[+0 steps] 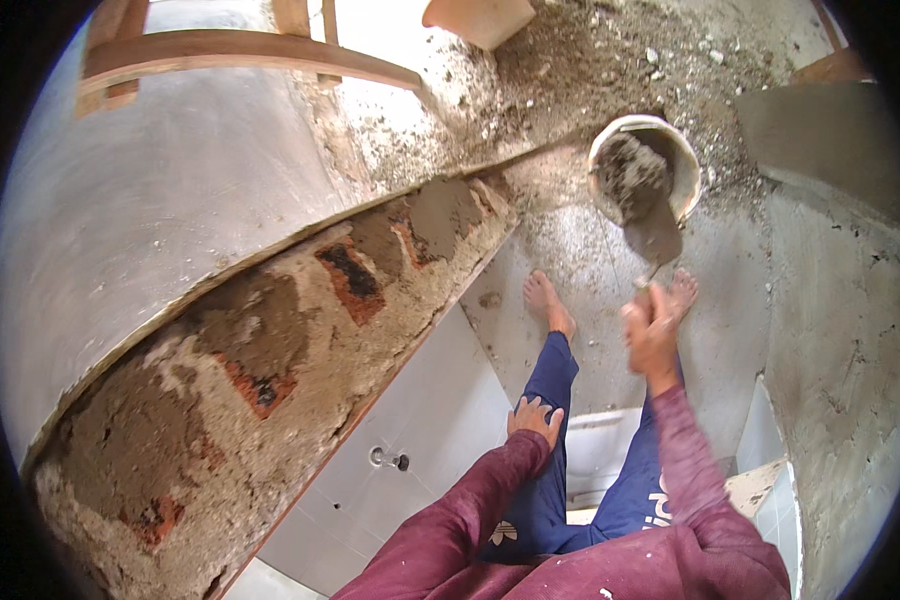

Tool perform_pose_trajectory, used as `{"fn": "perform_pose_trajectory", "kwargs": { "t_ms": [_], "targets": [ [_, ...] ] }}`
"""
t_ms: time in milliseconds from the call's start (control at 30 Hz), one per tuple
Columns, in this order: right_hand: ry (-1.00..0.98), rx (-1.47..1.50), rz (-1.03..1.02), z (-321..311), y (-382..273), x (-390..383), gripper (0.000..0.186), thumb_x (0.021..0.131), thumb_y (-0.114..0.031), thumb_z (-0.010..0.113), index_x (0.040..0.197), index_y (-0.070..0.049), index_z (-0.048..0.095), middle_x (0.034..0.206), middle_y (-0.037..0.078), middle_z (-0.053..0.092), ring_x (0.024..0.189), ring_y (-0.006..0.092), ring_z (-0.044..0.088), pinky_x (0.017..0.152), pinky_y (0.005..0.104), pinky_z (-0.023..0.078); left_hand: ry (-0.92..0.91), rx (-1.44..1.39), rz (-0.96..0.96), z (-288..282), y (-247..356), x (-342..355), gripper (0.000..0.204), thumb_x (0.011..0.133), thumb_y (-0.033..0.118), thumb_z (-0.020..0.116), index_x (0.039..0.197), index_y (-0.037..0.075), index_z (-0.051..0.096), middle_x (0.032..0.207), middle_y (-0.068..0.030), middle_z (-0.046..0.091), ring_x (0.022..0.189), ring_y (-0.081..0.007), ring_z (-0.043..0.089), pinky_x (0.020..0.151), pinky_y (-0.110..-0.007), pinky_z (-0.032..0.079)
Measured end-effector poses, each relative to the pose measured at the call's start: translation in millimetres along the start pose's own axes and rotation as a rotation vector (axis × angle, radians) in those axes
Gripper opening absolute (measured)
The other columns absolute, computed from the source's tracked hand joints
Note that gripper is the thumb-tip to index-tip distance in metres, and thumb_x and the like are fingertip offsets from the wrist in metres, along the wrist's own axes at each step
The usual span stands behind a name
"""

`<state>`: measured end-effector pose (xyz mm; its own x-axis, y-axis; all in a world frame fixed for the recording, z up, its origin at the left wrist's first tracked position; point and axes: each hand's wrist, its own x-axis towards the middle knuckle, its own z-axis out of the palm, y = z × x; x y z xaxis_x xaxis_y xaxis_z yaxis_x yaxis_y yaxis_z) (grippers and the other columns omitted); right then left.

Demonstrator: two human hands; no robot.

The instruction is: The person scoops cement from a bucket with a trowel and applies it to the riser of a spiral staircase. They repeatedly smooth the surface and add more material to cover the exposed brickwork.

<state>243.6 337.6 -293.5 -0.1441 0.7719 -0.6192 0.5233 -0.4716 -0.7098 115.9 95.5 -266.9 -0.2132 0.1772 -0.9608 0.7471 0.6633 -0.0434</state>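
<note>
My right hand (652, 338) is closed around the handle of a trowel (654, 236). The trowel's blade reaches over the near rim of a white bucket (697, 180) and touches the grey mortar (632, 172) inside. Part of the blade is hard to tell from the mortar. My left hand (536, 420) rests flat on my left knee, fingers spread, holding nothing. Left of me runs the top of a low wall (305, 310), with exposed brick and patches of wet mortar along it.
White tiles (430, 400) face the wall's near side, with a small metal fitting (388, 458) sticking out. Sandy rubble (590, 70) lies beyond the bucket. A wooden frame (240, 47) stands at the far left, a pale tub (482, 20) at the far edge. Grey plastered wall (840, 350) rises right.
</note>
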Motion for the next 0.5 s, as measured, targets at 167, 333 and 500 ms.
{"fn": "perform_pose_trajectory", "kwargs": {
  "t_ms": [167, 333, 500],
  "targets": [
    [0.107, -0.069, -0.24, 107, -89, -57, 0.043, 0.088, -0.01, 0.049, 0.125, 0.011, 0.042, 0.12, 0.031, 0.05, 0.106, 0.0421, 0.054, 0.092, 0.0477, 0.043, -0.008, 0.011, 0.02, -18, 10, -4, 0.05, 0.093, 0.048, 0.044, 0.122, 0.013, 0.062, 0.142, -0.0074, 0.045, 0.138, -0.0292, 0.03, 0.112, -0.05, 0.022],
    [-0.221, 0.294, -0.197, 131, -148, -102, 0.05, 0.087, -0.017, 0.053, 0.128, 0.01, 0.042, 0.101, 0.025, 0.058, 0.085, 0.0337, 0.06, 0.073, 0.0448, 0.048, 0.012, -0.064, 0.089, 55, -24, 32, 0.051, 0.093, 0.049, 0.044, 0.124, 0.013, 0.06, 0.143, -0.0067, 0.044, 0.138, -0.0288, 0.029, 0.112, -0.05, 0.022],
    [-0.765, 0.92, 0.551, 94, -115, 3, 0.036, 0.095, -0.031, 0.04, 0.116, -0.003, 0.048, 0.067, -0.001, 0.047, 0.047, 0.0077, 0.043, 0.038, 0.024, 0.04, 0.021, -0.03, 0.018, 10, -1, -1, 0.052, 0.092, 0.051, 0.042, 0.124, 0.014, 0.061, 0.143, -0.0068, 0.044, 0.138, -0.0283, 0.03, 0.111, -0.048, 0.023]
  ]
}}
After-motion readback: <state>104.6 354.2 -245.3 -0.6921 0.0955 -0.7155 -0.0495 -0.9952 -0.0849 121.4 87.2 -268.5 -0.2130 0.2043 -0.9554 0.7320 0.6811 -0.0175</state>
